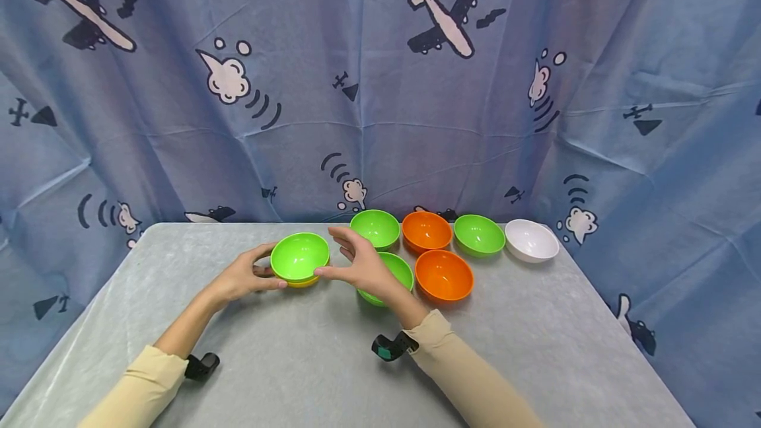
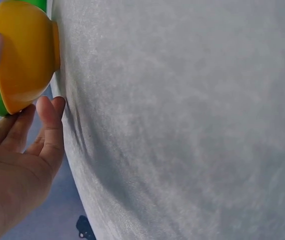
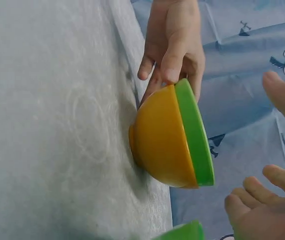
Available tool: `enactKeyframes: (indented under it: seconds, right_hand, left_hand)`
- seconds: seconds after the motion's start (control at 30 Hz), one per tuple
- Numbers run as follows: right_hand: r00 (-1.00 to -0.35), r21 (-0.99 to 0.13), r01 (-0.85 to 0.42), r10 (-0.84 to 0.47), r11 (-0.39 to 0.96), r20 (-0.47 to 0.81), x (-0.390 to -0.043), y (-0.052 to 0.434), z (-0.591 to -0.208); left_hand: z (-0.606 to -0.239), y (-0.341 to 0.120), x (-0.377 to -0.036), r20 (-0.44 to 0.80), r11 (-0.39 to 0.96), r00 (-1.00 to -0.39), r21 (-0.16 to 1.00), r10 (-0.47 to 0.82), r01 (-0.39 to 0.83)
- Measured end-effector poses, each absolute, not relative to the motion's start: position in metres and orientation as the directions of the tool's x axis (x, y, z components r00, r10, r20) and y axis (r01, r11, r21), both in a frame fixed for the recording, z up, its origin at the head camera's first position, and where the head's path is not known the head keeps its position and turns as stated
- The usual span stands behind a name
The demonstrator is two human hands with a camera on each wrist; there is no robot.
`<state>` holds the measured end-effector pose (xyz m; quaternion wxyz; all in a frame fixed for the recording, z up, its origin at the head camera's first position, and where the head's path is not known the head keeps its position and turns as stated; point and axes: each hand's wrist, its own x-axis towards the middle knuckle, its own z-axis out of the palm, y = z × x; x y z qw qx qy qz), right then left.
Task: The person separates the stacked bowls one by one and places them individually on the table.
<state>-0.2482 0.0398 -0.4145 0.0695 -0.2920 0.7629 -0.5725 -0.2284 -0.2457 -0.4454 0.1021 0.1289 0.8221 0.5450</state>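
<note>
- Backdrop first: the blue curtain (image 1: 380,84) printed with aeroplanes fills the whole upper half of the head view, and its lower edge drops out of sight behind the table.
- The grey table (image 1: 333,362) spreads across the lower half; its near corners are cut off by the frame's bottom edge.
- Two cream sleeves (image 1: 470,375) come in from the bottom, each with a dark wrist camera mount partly tucked under the arm.
- Right hand (image 1: 362,266), centre of the head view: fingers spread wide and relaxed, thumb tip touching or just beside the green rim. The right wrist view shows the fingers clear of the bowl, gripping nothing.
- Left hand (image 1: 244,276), left of centre: thumb on the rim, fingers against the bowl's side. Whether they truly clamp it, I cannot tell; the palm side is hidden.
- Between the hands, the green bowl (image 1: 300,256) sits nested in a yellow bowl (image 3: 160,140), which stands on the table. From the head view only a sliver of yellow shows beneath.
- Behind the right hand, another green bowl (image 1: 395,269) is half covered by the wrist.
- Right of it, an orange bowl (image 1: 443,275) in full view.
- Back row along the curtain: green bowl (image 1: 375,227), orange bowl (image 1: 427,230), green bowl (image 1: 479,234), white bowl (image 1: 531,240).
</note>
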Motion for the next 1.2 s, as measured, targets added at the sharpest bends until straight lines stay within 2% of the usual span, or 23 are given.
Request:
enactKeyframes:
  seconds: [0.17,0.5,0.73,0.93,1.2]
  right_hand:
    - [-0.804,-0.886,-0.386,-0.565,0.256,0.187,-0.26,0.028,-0.418]
    - [-0.789,-0.88,-0.377,-0.598,0.29,0.141,-0.274,0.016,-0.424]
    - [-0.807,-0.859,-0.361,-0.582,0.362,0.095,-0.274,0.01,-0.424]
    - [-0.859,-0.847,-0.342,-0.502,0.407,0.106,-0.272,0.0,-0.426]
    - [-0.946,-0.901,-0.24,-0.296,0.361,0.133,-0.257,-0.018,-0.437]
  left_hand:
    - [-0.444,-0.245,-0.228,-0.037,0.381,-0.944,0.919,0.327,0.097]
    - [-0.443,-0.245,-0.227,-0.03,0.375,-0.943,0.921,0.331,0.102]
    - [-0.442,-0.244,-0.226,-0.034,0.382,-0.942,0.918,0.334,0.103]
    - [-0.443,-0.245,-0.225,-0.028,0.366,-0.939,0.924,0.344,0.107]
    - [-0.445,-0.246,-0.225,-0.027,0.36,-0.941,0.927,0.339,0.103]
